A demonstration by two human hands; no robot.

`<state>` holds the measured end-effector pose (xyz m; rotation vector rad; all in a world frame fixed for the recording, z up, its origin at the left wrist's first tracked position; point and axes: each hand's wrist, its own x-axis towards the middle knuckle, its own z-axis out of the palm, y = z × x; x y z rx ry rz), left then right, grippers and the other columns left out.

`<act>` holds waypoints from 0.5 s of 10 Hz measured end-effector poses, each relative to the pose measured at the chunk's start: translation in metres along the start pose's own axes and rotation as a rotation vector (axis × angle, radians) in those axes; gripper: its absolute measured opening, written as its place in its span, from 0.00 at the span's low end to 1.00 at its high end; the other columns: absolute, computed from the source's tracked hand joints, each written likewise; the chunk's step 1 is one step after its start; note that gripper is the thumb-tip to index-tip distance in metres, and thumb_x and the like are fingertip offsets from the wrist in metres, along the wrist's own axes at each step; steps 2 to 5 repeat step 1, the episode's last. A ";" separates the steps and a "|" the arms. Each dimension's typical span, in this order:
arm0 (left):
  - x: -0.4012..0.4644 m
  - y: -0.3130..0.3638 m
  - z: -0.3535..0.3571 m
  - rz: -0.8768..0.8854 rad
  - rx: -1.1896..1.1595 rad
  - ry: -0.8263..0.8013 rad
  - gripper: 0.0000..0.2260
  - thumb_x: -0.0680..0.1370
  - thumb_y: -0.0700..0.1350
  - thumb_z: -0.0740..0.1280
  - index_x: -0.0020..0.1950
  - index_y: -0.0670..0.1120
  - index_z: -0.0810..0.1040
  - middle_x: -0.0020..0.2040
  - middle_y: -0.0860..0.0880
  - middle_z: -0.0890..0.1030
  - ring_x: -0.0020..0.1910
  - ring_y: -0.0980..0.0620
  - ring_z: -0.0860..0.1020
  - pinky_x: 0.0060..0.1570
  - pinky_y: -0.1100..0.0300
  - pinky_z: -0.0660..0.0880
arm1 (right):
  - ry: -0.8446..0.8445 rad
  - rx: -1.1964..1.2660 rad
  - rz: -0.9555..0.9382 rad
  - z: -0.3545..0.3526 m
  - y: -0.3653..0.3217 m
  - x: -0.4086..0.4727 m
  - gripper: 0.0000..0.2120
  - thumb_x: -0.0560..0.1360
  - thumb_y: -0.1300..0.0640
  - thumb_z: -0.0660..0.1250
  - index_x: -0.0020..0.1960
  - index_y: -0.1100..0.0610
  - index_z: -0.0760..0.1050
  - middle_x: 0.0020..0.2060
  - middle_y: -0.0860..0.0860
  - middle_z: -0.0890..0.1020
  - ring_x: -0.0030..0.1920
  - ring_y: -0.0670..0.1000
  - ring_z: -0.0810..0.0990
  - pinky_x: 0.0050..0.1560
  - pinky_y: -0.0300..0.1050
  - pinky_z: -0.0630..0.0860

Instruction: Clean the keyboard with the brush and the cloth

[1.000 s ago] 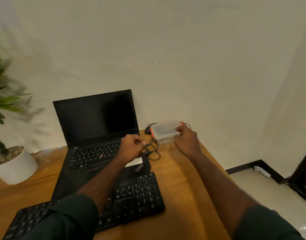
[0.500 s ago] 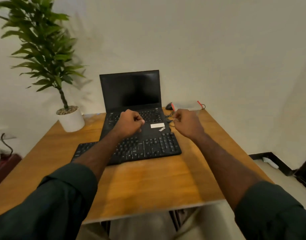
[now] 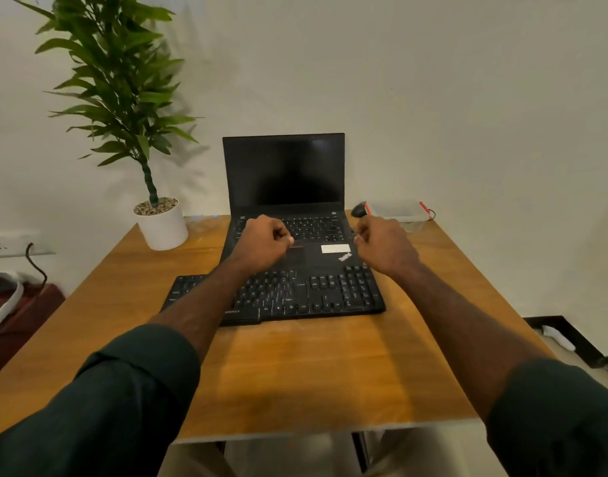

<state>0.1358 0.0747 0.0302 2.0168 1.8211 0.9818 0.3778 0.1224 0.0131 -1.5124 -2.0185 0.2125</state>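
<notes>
A black external keyboard lies on the wooden desk, its far edge resting on the palm rest of an open black laptop. My left hand is a closed fist over the laptop's touchpad area, and I see nothing in it. My right hand hovers at the laptop's right edge with fingertips pinched together. A small dark bit shows at those fingertips, but I cannot tell what it is. No brush or cloth is in view.
A clear plastic box with red clips and a black mouse sit at the desk's back right. A white potted plant stands at the back left. A wall socket and a low dark side table are on the left.
The view pulled back and centred, so the whole desk shows. Both hands came off the cable and box at the back right and now hover over the laptop. The loose cable no longer shows.
</notes>
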 end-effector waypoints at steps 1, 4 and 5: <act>0.032 -0.008 0.002 -0.031 0.011 0.025 0.04 0.78 0.42 0.70 0.43 0.44 0.83 0.37 0.50 0.82 0.39 0.53 0.82 0.38 0.64 0.75 | 0.069 -0.009 -0.038 0.015 0.002 0.035 0.05 0.78 0.53 0.67 0.53 0.51 0.78 0.43 0.50 0.82 0.42 0.50 0.80 0.47 0.52 0.82; 0.032 -0.008 0.002 -0.031 0.011 0.025 0.04 0.78 0.42 0.70 0.43 0.44 0.83 0.37 0.50 0.82 0.39 0.53 0.82 0.38 0.64 0.75 | 0.069 -0.009 -0.038 0.015 0.002 0.035 0.05 0.78 0.53 0.67 0.53 0.51 0.78 0.43 0.50 0.82 0.42 0.50 0.80 0.47 0.52 0.82; 0.032 -0.008 0.002 -0.031 0.011 0.025 0.04 0.78 0.42 0.70 0.43 0.44 0.83 0.37 0.50 0.82 0.39 0.53 0.82 0.38 0.64 0.75 | 0.069 -0.009 -0.038 0.015 0.002 0.035 0.05 0.78 0.53 0.67 0.53 0.51 0.78 0.43 0.50 0.82 0.42 0.50 0.80 0.47 0.52 0.82</act>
